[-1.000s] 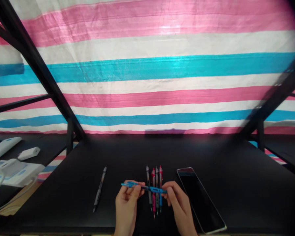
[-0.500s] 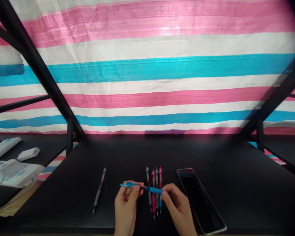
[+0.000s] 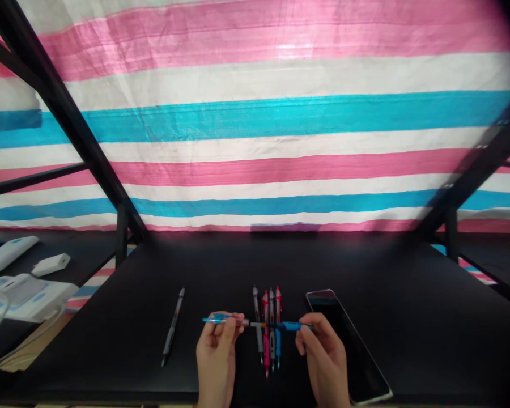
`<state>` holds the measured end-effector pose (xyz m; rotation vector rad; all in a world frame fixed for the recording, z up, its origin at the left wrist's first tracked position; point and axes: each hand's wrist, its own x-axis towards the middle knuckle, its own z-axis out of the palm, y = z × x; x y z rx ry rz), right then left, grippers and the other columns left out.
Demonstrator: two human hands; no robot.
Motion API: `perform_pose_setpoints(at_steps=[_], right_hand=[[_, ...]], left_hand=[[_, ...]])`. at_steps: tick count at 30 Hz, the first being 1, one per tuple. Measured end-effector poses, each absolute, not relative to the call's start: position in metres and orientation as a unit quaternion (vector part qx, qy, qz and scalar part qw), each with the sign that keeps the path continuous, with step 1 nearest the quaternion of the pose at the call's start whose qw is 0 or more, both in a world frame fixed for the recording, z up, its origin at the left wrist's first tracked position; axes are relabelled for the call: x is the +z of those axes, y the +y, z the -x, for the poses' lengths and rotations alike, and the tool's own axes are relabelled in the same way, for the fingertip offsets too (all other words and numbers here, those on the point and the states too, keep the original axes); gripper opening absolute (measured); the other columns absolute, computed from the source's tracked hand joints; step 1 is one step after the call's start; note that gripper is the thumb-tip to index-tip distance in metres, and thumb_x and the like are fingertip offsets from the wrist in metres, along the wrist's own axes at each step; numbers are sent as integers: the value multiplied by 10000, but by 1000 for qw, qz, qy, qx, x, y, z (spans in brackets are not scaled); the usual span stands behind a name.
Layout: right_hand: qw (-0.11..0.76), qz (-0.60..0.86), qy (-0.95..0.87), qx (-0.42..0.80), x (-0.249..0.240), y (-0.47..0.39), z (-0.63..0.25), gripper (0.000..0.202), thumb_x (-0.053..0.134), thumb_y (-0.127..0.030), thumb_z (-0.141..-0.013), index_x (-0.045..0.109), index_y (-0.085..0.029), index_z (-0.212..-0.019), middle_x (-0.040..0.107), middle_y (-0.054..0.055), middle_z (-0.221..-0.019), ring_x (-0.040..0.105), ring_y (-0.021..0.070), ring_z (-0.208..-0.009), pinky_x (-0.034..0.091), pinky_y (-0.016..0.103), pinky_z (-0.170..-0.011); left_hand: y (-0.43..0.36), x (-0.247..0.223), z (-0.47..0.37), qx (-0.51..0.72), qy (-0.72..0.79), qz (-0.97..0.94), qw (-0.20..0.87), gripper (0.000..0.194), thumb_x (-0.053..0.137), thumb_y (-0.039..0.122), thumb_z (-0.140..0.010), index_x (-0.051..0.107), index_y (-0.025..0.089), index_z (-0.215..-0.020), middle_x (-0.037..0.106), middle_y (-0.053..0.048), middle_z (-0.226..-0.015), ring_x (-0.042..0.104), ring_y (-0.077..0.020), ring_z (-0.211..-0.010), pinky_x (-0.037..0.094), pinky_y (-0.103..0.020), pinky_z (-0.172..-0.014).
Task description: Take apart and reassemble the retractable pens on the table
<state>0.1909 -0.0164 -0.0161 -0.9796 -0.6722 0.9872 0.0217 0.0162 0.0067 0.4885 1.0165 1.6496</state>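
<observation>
My left hand pinches the clear barrel of a blue pen, its light blue clicker end pointing left. The thin refill sticks out of the barrel to the right. My right hand grips the pen's blue grip section, which is apart from the barrel. Below and behind the refill, several pens lie side by side on the black table, with grey, pink and blue grips. Off to the left lies a single grey pen.
A phone with a dark screen lies right of the pens, partly behind my right hand. White chargers and cables are at the far left. Black frame bars rise on both sides before a striped sheet.
My right hand has moved right with the blue grip section, which has come away from the clear barrel and bared the refill. My left hand has shifted slightly left.
</observation>
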Motion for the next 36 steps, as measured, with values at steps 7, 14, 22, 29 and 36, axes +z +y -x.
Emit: perform_pose_setpoints(at_steps=[7,14,22,29,36], right_hand=[[738,422,-276,449,-14,-15,-191,207,807,-405,-828,730,-214,-855,540,-24,-761,469,82,-564,394,195,-519],[735,427,-281,445,-13,-15,-193,199,790,-394,-839,720,-207,-849,540,-11,-790,477,91,-572,399,211,-516],[735,432,-288,435,-10,-15,-191,214,791,-404,-837,718,-203,-842,544,-5,-798,490,93,-565,409,215,-509],[702,459,-345,422,-19,-18,-193,209,751,-411,-879,706,-207,-885,536,-32,-645,504,107,-544,425,203,-520],[603,507,-462,407,-10,-20,-184,228,757,-403,-857,723,-184,-908,699,53,-770,630,166,-588,533,241,-536]], left_hand=[[16,6,-21,701,422,-194,541,367,971,395,-533,739,164,-698,749,-33,-713,699,-143,-667,581,-208,-653],[16,10,-22,693,425,-201,547,348,968,372,-547,736,162,-701,749,-29,-725,701,-150,-705,582,-215,-669],[15,6,-20,687,412,-232,552,275,931,354,-636,743,165,-705,715,-24,-771,685,-146,-720,585,-226,-691],[14,4,-19,664,410,-276,561,248,901,342,-686,731,164,-709,694,-40,-845,664,-158,-754,575,-236,-689],[14,8,-19,632,420,-307,574,270,902,344,-676,701,164,-691,683,-31,-795,618,-147,-723,544,-228,-677]])
